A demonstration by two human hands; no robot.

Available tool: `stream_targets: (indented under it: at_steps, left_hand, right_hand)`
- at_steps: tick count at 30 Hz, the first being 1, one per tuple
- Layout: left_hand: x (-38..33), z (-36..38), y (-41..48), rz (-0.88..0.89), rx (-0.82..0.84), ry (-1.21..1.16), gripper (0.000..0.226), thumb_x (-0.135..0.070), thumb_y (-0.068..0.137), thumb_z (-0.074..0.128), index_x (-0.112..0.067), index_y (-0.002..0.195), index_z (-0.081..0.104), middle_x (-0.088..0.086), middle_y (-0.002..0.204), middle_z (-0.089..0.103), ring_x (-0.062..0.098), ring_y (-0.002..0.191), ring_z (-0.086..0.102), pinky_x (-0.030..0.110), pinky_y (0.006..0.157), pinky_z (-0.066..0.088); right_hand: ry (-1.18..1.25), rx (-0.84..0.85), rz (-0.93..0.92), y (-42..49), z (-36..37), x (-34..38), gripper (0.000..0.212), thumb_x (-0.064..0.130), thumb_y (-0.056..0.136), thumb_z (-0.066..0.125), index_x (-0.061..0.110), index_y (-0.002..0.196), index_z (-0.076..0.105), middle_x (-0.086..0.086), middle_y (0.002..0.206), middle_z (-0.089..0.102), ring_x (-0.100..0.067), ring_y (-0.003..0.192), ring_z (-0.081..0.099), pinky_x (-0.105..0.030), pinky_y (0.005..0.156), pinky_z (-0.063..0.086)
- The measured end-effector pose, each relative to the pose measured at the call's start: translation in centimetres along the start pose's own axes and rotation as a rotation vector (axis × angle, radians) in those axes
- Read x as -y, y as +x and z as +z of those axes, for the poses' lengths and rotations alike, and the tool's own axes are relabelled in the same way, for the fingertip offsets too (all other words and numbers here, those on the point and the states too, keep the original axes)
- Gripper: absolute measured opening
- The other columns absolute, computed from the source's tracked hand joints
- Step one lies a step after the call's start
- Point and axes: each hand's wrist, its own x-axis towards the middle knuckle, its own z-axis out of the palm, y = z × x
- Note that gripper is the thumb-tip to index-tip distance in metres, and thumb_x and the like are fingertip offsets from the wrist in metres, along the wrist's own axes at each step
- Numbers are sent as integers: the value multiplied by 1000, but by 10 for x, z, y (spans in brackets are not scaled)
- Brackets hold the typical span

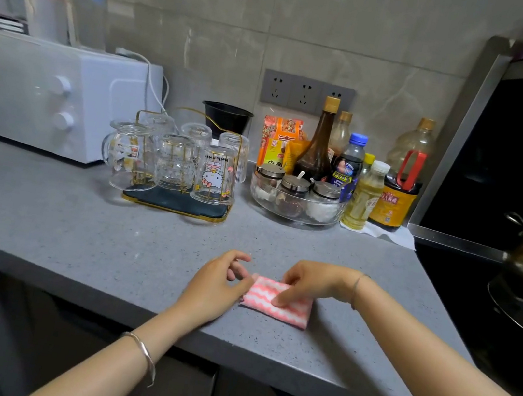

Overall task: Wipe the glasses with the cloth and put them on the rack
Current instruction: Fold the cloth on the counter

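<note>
Cloth (290,308) lies folded on worktop (77,230), long axis left-right, btw both hands – left hand (215,284) grip narrow, pinching its left edge, right hand (312,281) fingers pressing on top – w/ glasses (216,173) upturned on rack (176,205) well back-left, nearer left hand.

Person, head view. 2 arms in frame, left and right, both coming in from the near edge.

Left hand (215,288) and right hand (311,283): bare. Both forearms bare as far as the frame edge.

Left wrist: 1 bangle (143,352). Silver-coloured metal, plain rounded band, smooth and glossy, with a bright highlight along its upper curve. It fits loosely, and its near end drops below the wrist line.

Right wrist: 1 bracelet (356,290). Pale silver-grey and much finer than the bangle, showing only as a thin curved line across the wrist. Chain or cord: cannot tell. Any detail on it is too small to read.
</note>
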Motion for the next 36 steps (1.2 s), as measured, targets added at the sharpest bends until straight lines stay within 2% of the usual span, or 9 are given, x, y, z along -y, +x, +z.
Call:
stream_targets:
  at_steps: [3, 5, 8, 12, 18, 21, 25, 30, 36]
  left_hand:
    - [0, -4, 4, -20, -37, -51, 20, -25, 92, 62, -24, 111, 58, -12, 84, 61, 7, 80, 55, 19, 75, 43]
    - [4, -13, 11, 41, -19, 99, 20, -30, 95, 57, -24, 114, 59, -12, 98, 59, 5, 93, 54, 18, 83, 40]
    - [15, -39, 29, 129, -8, 346, 29, -37, 97, 51, -22, 120, 60, -12, 114, 56, 5, 109, 48, 21, 91, 37]
    - [33, -61, 51, 141, 25, 511, 38, -44, 95, 51, -19, 122, 62, -2, 124, 62, 16, 118, 53, 31, 97, 41]
    - [46, -61, 59, 94, 31, 500, 44, -46, 95, 52, -20, 129, 60, -2, 134, 59, 16, 124, 51, 28, 105, 35]
    - [52, -59, 62, 116, 15, 498, 47, -51, 92, 51, -21, 127, 62, -4, 132, 61, 14, 123, 52, 25, 103, 36]
    - [56, -57, 65, 135, 6, 512, 46, -52, 93, 51, -24, 128, 61, -8, 133, 59, 11, 124, 49, 26, 105, 35]
    - [57, -56, 65, 139, 0, 521, 48, -54, 92, 49, -26, 129, 59, -10, 134, 57, 9, 125, 46, 27, 106, 35]
    - [56, -57, 65, 116, 23, 546, 51, -56, 93, 45, -27, 133, 56, -10, 138, 54, 8, 128, 42, 26, 108, 31]
  right_hand:
    - [118, 44, -2, -2, 0, 0, 31, 32, 84, 70, 8, 104, 68, -2, 98, 66, -14, 86, 57, -30, 94, 46]
    - [221, 64, -43, -5, -1, -3, 22, 27, 85, 69, 11, 99, 66, -3, 97, 66, -14, 86, 58, -27, 91, 47]
    - [399, -59, -127, -1, -5, -11, 12, 20, 85, 70, 12, 91, 64, -4, 90, 66, -13, 78, 60, -22, 76, 48]
    - [861, -215, -120, 19, -10, -14, 4, 15, 87, 66, 13, 90, 66, -1, 77, 66, -6, 61, 60, -15, 55, 49]
    - [1315, -366, -7, 88, -16, 3, 26, 3, 91, 56, -1, 116, 59, -11, 89, 65, -17, 70, 61, -26, 61, 53]
    - [1370, -409, 44, 123, -20, 21, 32, -1, 92, 51, -5, 124, 53, -13, 89, 65, -15, 62, 62, -26, 61, 53]
    - [1394, -486, 66, 158, -25, 39, 35, -5, 91, 51, -9, 125, 50, -24, 123, 60, -20, 65, 58, -32, 64, 51]
    - [1383, -487, 118, 179, -27, 45, 39, -5, 91, 52, -8, 129, 46, -25, 125, 59, -20, 63, 57, -25, 46, 53]
    - [1328, -442, 118, 187, -24, 43, 37, -3, 90, 57, -8, 127, 52, -23, 118, 61, -19, 67, 58, -20, 47, 53]
